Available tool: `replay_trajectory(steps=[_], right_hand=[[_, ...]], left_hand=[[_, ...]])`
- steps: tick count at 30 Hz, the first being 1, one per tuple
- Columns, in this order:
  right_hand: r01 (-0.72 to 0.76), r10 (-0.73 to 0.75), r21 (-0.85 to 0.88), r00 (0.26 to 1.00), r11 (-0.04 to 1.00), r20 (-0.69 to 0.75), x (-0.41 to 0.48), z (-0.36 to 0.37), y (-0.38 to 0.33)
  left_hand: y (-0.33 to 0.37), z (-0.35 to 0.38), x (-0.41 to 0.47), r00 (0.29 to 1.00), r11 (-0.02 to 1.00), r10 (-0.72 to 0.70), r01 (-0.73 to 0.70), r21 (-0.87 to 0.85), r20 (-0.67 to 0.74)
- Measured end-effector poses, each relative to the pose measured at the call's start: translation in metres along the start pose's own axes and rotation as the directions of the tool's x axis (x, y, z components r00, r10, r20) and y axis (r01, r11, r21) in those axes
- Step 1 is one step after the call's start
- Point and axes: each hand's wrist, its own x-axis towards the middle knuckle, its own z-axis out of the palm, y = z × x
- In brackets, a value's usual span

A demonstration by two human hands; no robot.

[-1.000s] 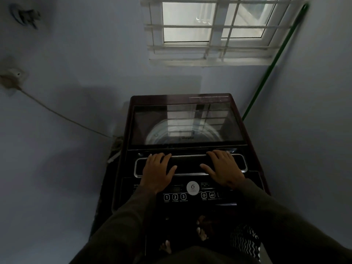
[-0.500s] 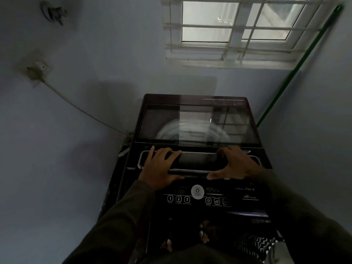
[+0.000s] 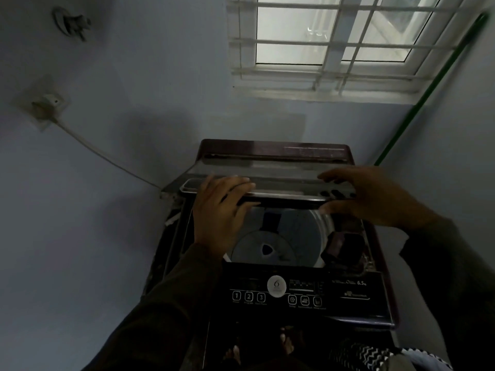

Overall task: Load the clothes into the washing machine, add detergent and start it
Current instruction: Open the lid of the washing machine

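- Step: opening the washer [image 3: 351, 303], which stands against the wall; lid [image 3: 281, 170] half raised, drum [image 3: 294, 234] looks unloaded.
- Left hand [image 3: 222, 210] and right hand [image 3: 369, 199] each grip the lid's front edge.
- Next: push the lid fully back, then load clothes.

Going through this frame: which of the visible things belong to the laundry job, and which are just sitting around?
Part of the job:
- lid, held by left hand and right hand
- drum
- control panel
- zigzag cloth, probably laundry

Just around:
- window
- green pole
- wall socket
- wall fitting
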Motion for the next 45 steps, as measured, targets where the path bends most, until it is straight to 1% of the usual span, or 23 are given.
replay_trajectory(steps=[2,3,5,7,9,11,13,15,18,19,21,23,24,26,28,32,37,40,45], right_hand=[[-0.028,0.017,-0.052,0.977,0.998,-0.214,-0.008,0.005,-0.006],[-0.058,0.030,-0.075,0.943,0.996,-0.331,-0.010,0.010,-0.007],[-0.099,0.045,-0.078,0.855,0.992,-0.516,-0.009,0.021,-0.010],[-0.111,0.018,-0.100,0.755,0.989,-0.656,-0.004,0.029,-0.014],[-0.102,-0.027,-0.124,0.656,0.987,-0.754,0.006,0.036,-0.016],[-0.081,-0.084,-0.158,0.569,0.984,-0.818,0.019,0.041,-0.013],[-0.106,-0.112,-0.193,0.516,0.975,-0.849,0.033,0.044,-0.008],[-0.140,-0.136,-0.231,0.489,0.963,-0.862,0.046,0.046,-0.002],[-0.118,-0.162,-0.255,0.509,0.960,-0.845,0.064,0.038,0.007],[-0.113,-0.166,-0.260,0.521,0.959,-0.837,0.070,0.032,0.009],[-0.142,-0.167,-0.281,0.530,0.949,-0.831,0.085,0.021,0.011],[-0.198,-0.150,-0.305,0.552,0.932,-0.820,0.099,0.011,0.011],[-0.217,-0.133,-0.309,0.579,0.926,-0.805,0.105,0.007,0.012],[-0.239,-0.091,-0.306,0.632,0.921,-0.770,0.117,0.000,0.013],[-0.261,-0.048,-0.302,0.678,0.917,-0.733,0.129,-0.008,0.017],[-0.307,0.013,-0.335,0.754,0.891,-0.657,0.151,-0.022,0.025],[-0.323,0.080,-0.321,0.806,0.890,-0.587,0.185,-0.039,0.037],[-0.337,0.105,-0.333,0.825,0.881,-0.556,0.205,-0.048,0.044],[-0.339,0.138,-0.332,0.853,0.880,-0.503,0.237,-0.057,0.059]], left_hand=[[0.002,-0.001,0.018,0.998,0.999,-0.037,0.036,-0.025,-0.044],[0.003,-0.002,0.027,0.997,0.999,-0.045,0.043,-0.024,-0.067],[0.002,-0.001,0.043,0.991,0.999,-0.037,0.037,-0.006,-0.125],[0.002,0.002,0.055,0.983,0.999,-0.033,0.032,-0.009,-0.180],[0.003,0.006,0.064,0.976,0.999,-0.043,0.036,-0.037,-0.212],[0.004,0.011,0.073,0.965,0.999,-0.025,0.013,-0.050,-0.263],[0.004,0.016,0.084,0.952,0.998,-0.014,-0.005,-0.062,-0.307],[0.000,0.023,0.094,0.946,0.999,-0.018,0.002,-0.048,-0.323],[-0.012,0.038,0.110,0.949,0.996,-0.048,0.022,-0.087,-0.310],[-0.016,0.042,0.116,0.953,0.997,-0.031,0.009,-0.074,-0.300],[-0.022,0.049,0.130,0.960,0.998,0.057,-0.044,0.054,-0.275],[-0.027,0.053,0.142,0.968,0.990,0.100,-0.074,0.121,-0.229],[-0.029,0.054,0.147,0.978,0.989,0.098,-0.075,0.131,-0.184],[-0.034,0.057,0.155,0.995,0.984,0.084,-0.075,0.160,-0.051],[-0.040,0.060,0.165,0.995,0.977,0.080,-0.089,0.193,0.054],[-0.047,0.068,0.187,0.983,0.961,0.026,-0.074,0.265,0.180],[-0.054,0.085,0.214,0.939,0.924,-0.086,-0.051,0.380,0.334],[-0.059,0.097,0.230,0.914,0.919,-0.131,-0.033,0.392,0.385],[-0.069,0.116,0.257,0.886,0.924,-0.179,0.002,0.383,0.428]])
